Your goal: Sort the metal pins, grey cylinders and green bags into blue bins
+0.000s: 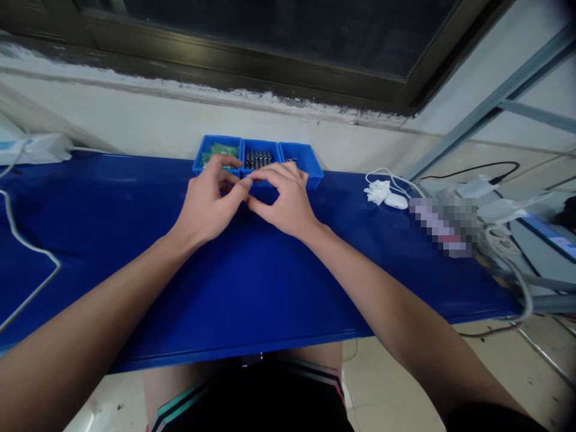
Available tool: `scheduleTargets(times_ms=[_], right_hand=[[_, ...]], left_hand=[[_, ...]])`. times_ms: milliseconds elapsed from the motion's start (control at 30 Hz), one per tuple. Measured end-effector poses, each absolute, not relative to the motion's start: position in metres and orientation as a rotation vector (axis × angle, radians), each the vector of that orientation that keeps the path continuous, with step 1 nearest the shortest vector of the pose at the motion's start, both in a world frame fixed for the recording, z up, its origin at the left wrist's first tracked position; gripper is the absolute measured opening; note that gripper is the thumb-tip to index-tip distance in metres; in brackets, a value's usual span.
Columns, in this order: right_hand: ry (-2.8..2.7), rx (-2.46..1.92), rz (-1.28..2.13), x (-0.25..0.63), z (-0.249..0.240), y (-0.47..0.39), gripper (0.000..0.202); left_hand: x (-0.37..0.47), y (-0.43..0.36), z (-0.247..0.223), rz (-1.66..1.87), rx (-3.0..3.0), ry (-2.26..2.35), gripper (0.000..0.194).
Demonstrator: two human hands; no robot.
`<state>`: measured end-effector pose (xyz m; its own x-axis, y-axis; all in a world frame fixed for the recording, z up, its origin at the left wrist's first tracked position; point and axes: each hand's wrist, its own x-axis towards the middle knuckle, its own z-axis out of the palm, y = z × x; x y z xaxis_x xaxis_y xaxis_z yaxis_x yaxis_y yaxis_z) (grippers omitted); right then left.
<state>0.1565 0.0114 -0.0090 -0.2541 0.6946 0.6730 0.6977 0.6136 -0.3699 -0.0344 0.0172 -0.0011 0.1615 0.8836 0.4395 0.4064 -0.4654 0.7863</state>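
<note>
Forearms (103,318) come in from both lower corners, so the hands meet over the far part of the table (252,294), just in front of three bins. Left hand (207,201) and right hand (288,198): fingers curled, thumb and index tips brought together at one spot, touching or nearly so. Reads as a fingertip-level grip, suited to something small; can't tell if anything's in it, fingers cover the spot. Bins sit side by side along the wall edge, likely to keep it all in one reach. Left bin (200,153): greenish packets (225,149). Middle bin (261,146): tubes (258,159). Right bin (310,157): mostly hidden. Tubes look grey, metallic, slim, all alike, lined up in a row, ends apparently hollow.
</note>
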Motion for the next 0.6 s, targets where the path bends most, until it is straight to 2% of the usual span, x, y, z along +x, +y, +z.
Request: scheduleTargets(times_ms=[200, 433, 600], right_hand=[[-2.075, -1.24, -0.15, 0.155, -0.007, 0.007, 0.025], [-2.115, -1.177, -0.128, 0.158, -0.011, 0.007, 0.029], [-1.993, -1.242, -0.131, 0.171, 0.012, 0.039, 0.032]], left_hand=[[-0.033, 0.024, -0.004, 1.286, 1.709, 1.12, 0.037], [-0.031, 0.022, 0.005, 1.221, 1.588, 1.11, 0.039], [-0.037, 0.027, 0.005, 1.176, 1.49, 1.172, 0.038]])
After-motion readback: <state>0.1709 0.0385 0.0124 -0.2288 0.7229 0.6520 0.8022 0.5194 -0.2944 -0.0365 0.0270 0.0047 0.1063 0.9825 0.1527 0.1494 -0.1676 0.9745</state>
